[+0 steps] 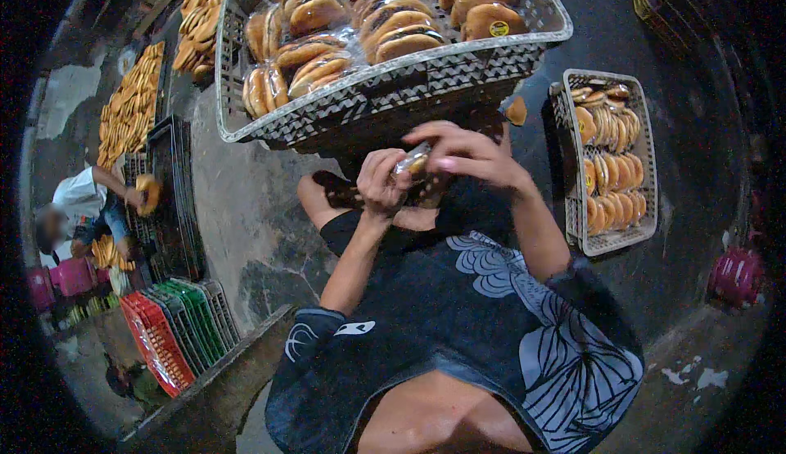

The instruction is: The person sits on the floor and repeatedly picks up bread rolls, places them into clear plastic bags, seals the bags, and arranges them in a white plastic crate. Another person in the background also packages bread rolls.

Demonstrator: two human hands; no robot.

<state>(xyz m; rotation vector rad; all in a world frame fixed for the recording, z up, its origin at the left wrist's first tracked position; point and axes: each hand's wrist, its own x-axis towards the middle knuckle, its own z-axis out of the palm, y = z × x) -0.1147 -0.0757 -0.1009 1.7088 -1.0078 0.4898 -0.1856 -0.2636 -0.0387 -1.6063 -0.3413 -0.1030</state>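
Note:
My left hand (382, 181) grips a small bun in clear plastic wrap (414, 160) above my lap. Over the other end of that wrapped bun is my right hand (473, 156), blurred, with its fingers bent; whether they pinch the plastic is hard to tell. Just beyond both hands stands a raised, pale plastic crate (393, 78) with slotted sides. Rows of plastic-wrapped buns (402, 21) fill much of it, several with a dark filling showing; one bears a round yellow sticker (498, 28).
A second crate (620, 244) of wrapped buns stands on the floor at right. Near the raised crate lies a lone bun (516, 111). At left, a person (77, 193) handles bread beside dark trays (175, 202), heaped buns (132, 104) and stacked red and green crates (178, 325).

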